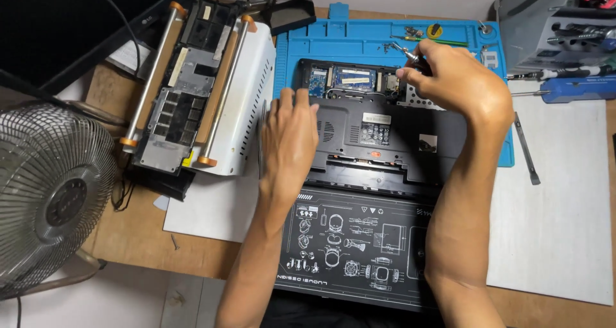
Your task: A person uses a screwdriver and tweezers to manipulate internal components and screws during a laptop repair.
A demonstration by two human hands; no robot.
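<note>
Crowded left and far edge, open room right of the laptop

Around the upturned laptop [385,138]: to its right the white sheet [558,225] lies bare save 1 thin metal pry bar [526,149]. To its left a white machine with 2 rails [205,84] stands just beside it, a fan [54,196] beyond. Behind it, screws [414,33] and a grey tool rack [555,26] crowd the way.

fan [54,196]: cut by left edge | screwdriver [410,55] tip: hidden by right hand [452,77] | screws [414,31]: too small
</note>
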